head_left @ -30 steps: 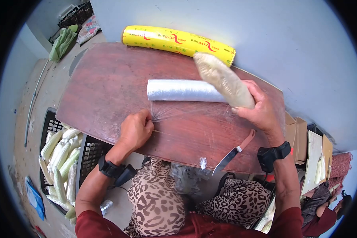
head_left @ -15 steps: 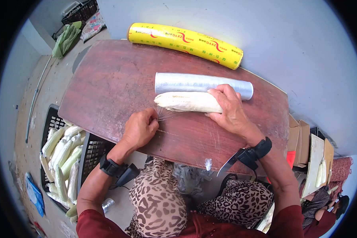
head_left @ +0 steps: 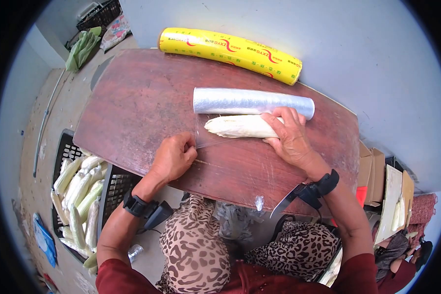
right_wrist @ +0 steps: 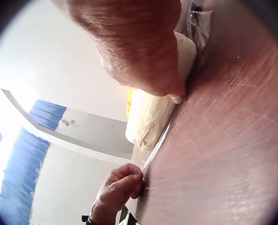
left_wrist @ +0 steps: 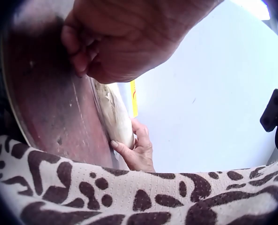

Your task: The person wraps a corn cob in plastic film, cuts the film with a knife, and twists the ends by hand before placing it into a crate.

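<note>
A pale husked corn cob [head_left: 240, 126] lies on the table just in front of a roll of clear film [head_left: 245, 101]. The right hand [head_left: 291, 137] grips its right end, thumb on the near side. Left of the cob, the left hand [head_left: 174, 156] pinches the edge of the thin film [head_left: 213, 143], which stretches low over the tabletop toward the cob. In the left wrist view the cob [left_wrist: 114, 112] runs between the left hand [left_wrist: 125, 40] and the right hand [left_wrist: 140, 151]. The right wrist view shows the film [right_wrist: 157, 144] drawn tight along the cob [right_wrist: 150, 117].
A yellow printed roll [head_left: 230, 54] lies at the table's back edge. A knife [head_left: 282, 202] is partly under the right wrist camera, beside a crumpled film scrap [head_left: 259, 202]. A black crate [head_left: 113, 188] with cobs stands at lower left; cardboard boxes [head_left: 372, 171] are at right.
The right hand has brought the cob down from above the roll onto the table in front of it, then slightly rightward. The left hand keeps its pinch on the film.
</note>
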